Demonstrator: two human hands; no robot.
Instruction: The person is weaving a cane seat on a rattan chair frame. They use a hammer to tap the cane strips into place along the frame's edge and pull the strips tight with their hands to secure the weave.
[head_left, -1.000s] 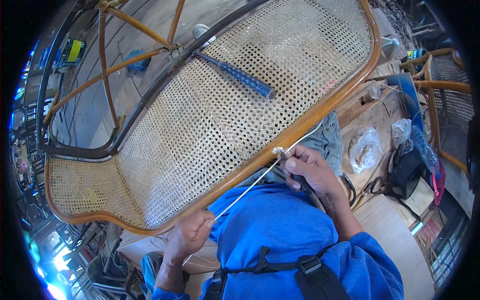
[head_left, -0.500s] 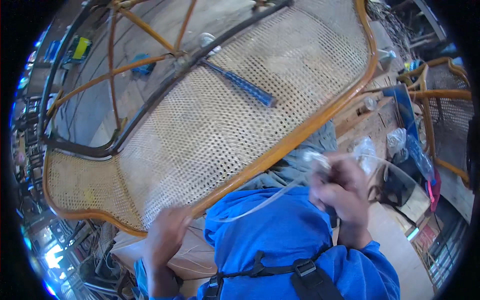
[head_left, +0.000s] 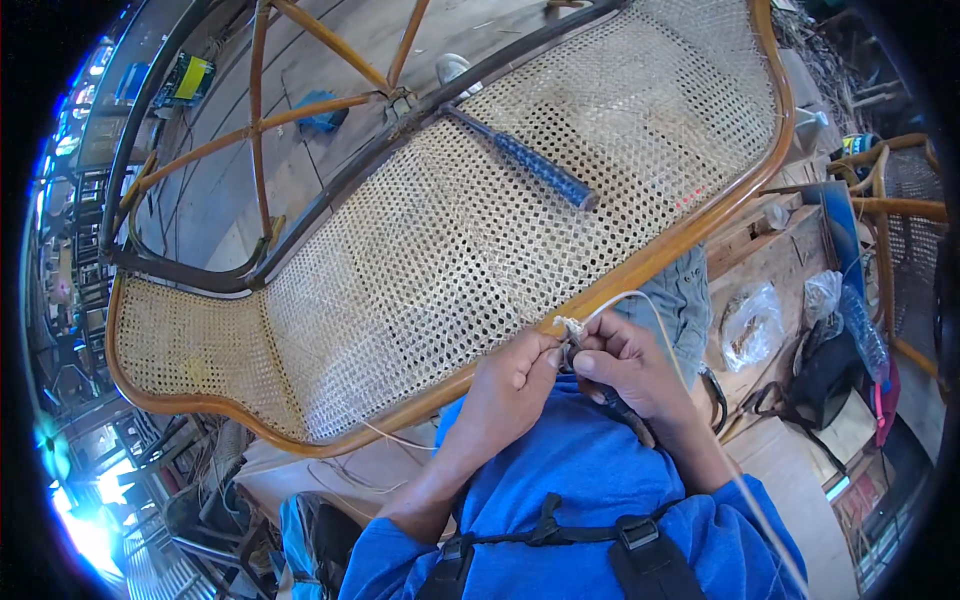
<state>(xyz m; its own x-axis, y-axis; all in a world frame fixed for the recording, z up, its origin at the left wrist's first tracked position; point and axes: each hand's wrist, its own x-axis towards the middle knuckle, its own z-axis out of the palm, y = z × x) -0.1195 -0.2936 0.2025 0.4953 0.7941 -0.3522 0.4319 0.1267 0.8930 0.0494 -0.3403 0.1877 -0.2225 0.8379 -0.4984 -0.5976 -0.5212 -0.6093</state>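
My left hand and my right hand meet just off the front rim of a woven cane panel. Both are closed, fingertips nearly touching. My right hand grips a dark-handled tool, its handle pointing back toward me; the fingers cover most of its head, so its exact kind is unclear. My left thumb and fingers pinch at a pale cane strand, bunched or knotted above the fingertips. From there it arches over my right hand and runs down past my right forearm. A blue-handled awl-like tool lies on the weave.
A curved brown wooden rim borders the panel, and a dark frame bar runs along its far side. Clear plastic packets lie on boards at the right. Another cane-and-wood piece stands beyond. Loose strands hang at the lower left.
My left hand has come up and right to meet my right hand, which moved slightly left. The strand stretched between them now arches over my right hand. The view has shifted, too.
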